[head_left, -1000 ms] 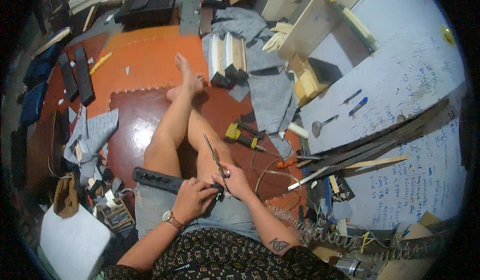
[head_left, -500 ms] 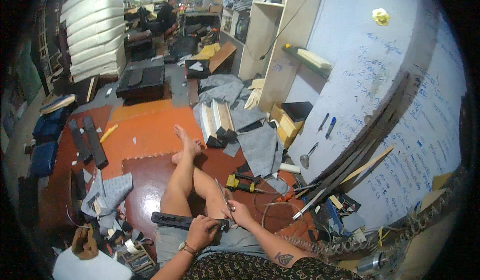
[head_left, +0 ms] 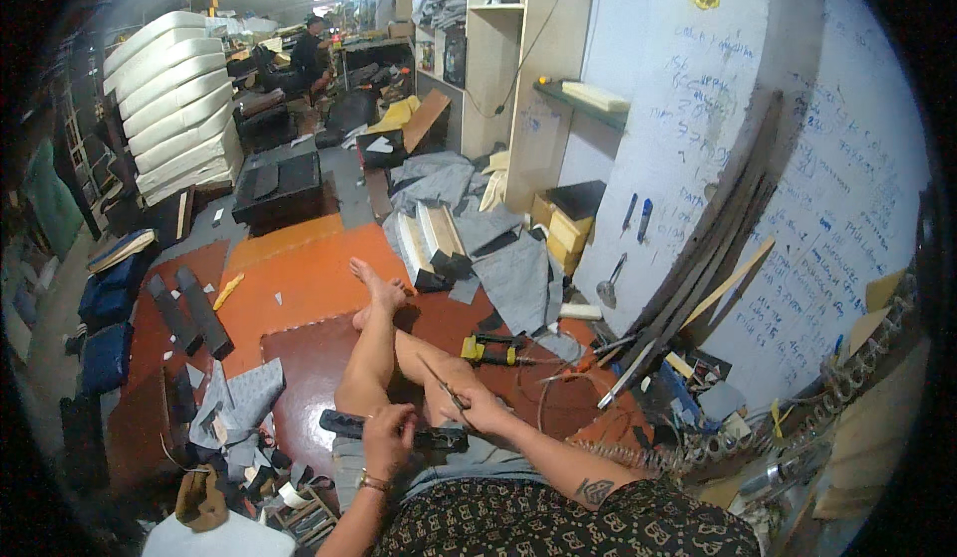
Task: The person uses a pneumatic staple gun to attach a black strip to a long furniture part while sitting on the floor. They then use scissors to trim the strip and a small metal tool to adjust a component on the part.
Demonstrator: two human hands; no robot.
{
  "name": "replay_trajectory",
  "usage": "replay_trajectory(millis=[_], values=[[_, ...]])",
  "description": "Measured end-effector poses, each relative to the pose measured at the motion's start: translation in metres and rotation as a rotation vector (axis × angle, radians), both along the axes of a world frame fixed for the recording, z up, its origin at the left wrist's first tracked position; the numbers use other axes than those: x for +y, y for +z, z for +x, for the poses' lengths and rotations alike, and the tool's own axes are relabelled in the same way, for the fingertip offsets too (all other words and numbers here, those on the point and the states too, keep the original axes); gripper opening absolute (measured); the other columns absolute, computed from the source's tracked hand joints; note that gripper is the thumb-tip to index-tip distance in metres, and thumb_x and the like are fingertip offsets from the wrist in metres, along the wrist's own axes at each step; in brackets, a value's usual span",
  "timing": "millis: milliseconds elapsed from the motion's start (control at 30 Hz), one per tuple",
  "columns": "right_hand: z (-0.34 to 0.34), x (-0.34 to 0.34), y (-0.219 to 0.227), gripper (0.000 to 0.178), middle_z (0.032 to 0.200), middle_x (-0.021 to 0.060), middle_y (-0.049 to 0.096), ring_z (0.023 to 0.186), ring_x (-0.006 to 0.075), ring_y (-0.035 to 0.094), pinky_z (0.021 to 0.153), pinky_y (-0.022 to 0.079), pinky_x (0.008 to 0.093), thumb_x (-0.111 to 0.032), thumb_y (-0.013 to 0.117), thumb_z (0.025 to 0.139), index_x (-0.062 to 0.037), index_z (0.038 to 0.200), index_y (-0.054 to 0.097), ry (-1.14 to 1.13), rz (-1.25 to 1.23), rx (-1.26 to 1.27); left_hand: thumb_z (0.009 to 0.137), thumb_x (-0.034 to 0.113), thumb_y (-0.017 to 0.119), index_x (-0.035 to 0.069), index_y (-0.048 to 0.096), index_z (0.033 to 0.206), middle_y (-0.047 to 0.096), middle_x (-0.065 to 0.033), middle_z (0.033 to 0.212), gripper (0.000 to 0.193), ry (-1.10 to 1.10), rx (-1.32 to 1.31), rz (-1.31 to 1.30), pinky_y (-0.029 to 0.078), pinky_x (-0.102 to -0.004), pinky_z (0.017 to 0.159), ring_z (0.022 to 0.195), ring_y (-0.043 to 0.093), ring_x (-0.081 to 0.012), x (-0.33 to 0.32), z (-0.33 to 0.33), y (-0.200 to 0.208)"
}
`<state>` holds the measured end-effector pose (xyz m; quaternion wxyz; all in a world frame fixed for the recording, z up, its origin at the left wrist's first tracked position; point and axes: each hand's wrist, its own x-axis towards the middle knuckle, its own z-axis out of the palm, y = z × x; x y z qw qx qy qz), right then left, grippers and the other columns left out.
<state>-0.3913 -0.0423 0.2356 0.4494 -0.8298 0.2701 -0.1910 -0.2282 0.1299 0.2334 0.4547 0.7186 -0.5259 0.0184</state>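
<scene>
Several dark blue cushions (head_left: 105,358) lie at my far left, then two dark bars (head_left: 204,313) side by side on the brown matting, well clear of my work. Nearer me, a brown pouch (head_left: 199,500) sits on a white slab (head_left: 221,539), and grey cloth scraps (head_left: 239,410) clutter the floor, so I have little room to set anything down on this side.

Next comes my left hand (head_left: 389,432), over the black bar (head_left: 439,439) that lies across my thighs. Its fingers are curled; whether they pinch anything or touch the bar, I cannot tell. My right hand (head_left: 485,413) grasps a slim dark tool (head_left: 439,384), pointing forward and leftward. I'd judge I'm between strokes of trimming the bar; the next move calls for steadying it with my left fingers and turning the tool down to it.

Past my knee lies a yellow-and-black tool (head_left: 488,350), then grey fabric (head_left: 518,283). A coiled hose (head_left: 710,447) runs beside my right forearm and could snag it. Dark strips (head_left: 698,268) lean against the scribbled wall (head_left: 837,258).
</scene>
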Motion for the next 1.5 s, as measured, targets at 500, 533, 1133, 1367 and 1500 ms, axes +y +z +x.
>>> replay_trajectory(millis=[500,533,1133,1367,1500], values=[[0.085,-0.051,-0.091,0.047,0.088,0.0059,0.067,0.065,0.0141,0.065,0.056,0.051,0.0286,-0.055,0.058,0.103,-0.0079,0.106,0.059,-0.084,1.116,-0.264,0.089,0.002,0.069,0.002,0.073,0.106,0.073,-0.0160,0.107,0.017,-0.037,0.172,0.063,0.051,-0.0438,0.094,0.101,0.067,-0.0363,-0.042,0.014,0.054],[0.089,-0.049,-0.095,0.047,0.086,0.0044,0.067,0.063,0.0137,0.065,0.053,0.049,0.0273,-0.056,0.057,0.103,-0.0084,0.106,0.060,-0.117,1.135,-0.322,0.089,0.000,0.068,0.001,0.073,0.105,0.074,-0.0165,0.107,0.017,-0.062,0.206,0.076,0.052,-0.0435,0.094,0.101,0.068,-0.0353,-0.045,0.013,0.063],[0.107,-0.054,-0.098,0.048,0.105,0.0101,0.070,0.087,0.0225,0.072,0.066,0.063,0.0372,-0.052,0.053,0.106,-0.0111,0.131,0.051,-0.077,1.327,-0.334,0.086,0.025,0.077,0.013,0.083,0.096,0.077,-0.0052,0.109,0.017,-1.006,0.189,-0.017,0.059,-0.0443,0.088,0.108,0.069,-0.0255,-0.137,0.008,0.226],[0.101,-0.062,-0.094,0.053,0.109,0.0072,0.070,0.089,0.0169,0.071,0.063,0.060,0.0293,-0.060,0.050,0.105,-0.0094,0.120,0.057,-0.074,1.295,-0.413,0.089,0.022,0.069,0.011,0.078,0.116,0.074,-0.0122,0.115,0.031,-0.912,0.481,-0.409,0.057,-0.0443,0.087,0.105,0.068,-0.0326,-0.151,-0.026,0.194],[0.095,-0.066,-0.085,0.048,0.111,0.0072,0.069,0.098,0.0193,0.070,0.077,0.059,0.0365,-0.057,0.050,0.106,-0.0137,0.126,0.055,-0.084,1.425,-0.532,0.094,0.015,0.068,0.001,0.072,0.120,0.073,-0.0124,0.104,0.029,-0.754,0.903,-0.185,0.058,-0.0501,0.090,0.108,0.068,-0.0323,-0.110,0.011,0.188]])
